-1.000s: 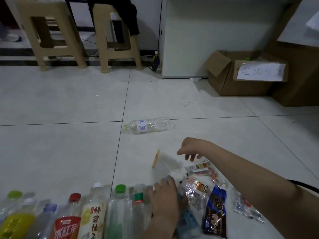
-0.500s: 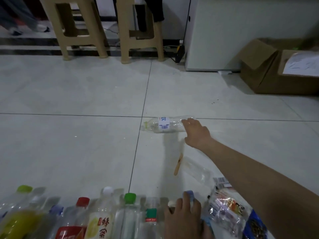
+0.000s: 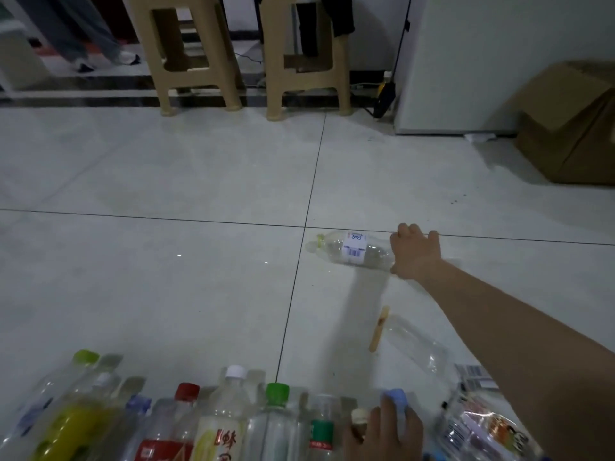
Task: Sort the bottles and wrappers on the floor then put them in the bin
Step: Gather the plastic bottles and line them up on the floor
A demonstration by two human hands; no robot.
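Right hand: the right hand [image 3: 416, 252] reaches out over the middle of the floor [image 3: 149, 277]. Its fingers [image 3: 432, 236] are curled over the base end of a clear bottle [image 3: 352, 249] with the thumb on the near side, gripping it.
Clear bottle: it lies on its side just right of where the tile seams cross, neck pointing left. A white-and-blue label wraps its middle.
Left hand: the left hand [image 3: 382, 434] lies flat at the floor's near edge. Its fingers [image 3: 387, 414] are fairly straight and loosely spread, resting on the right end of the bottle row [image 3: 206, 417] and touching a blue cap [image 3: 396, 395]. It clasps nothing.
Bottle row: the bottles lie side by side along the near edge, necks pointing away, with green, white, red and blue caps.
Wrappers: the wrappers [image 3: 482, 424] are heaped at the near right corner, just right of the left hand and partly under the right forearm.
Stick: a flat wooden stick [image 3: 379, 329] lies between the clear bottle and the row, beside a clear plastic bag [image 3: 416, 344].
Box: a brown cardboard box [image 3: 565, 128] stands at the far right edge, next to a white cabinet [image 3: 482, 61].
Stools: two tan stools [image 3: 186, 54] stand along the far edge.
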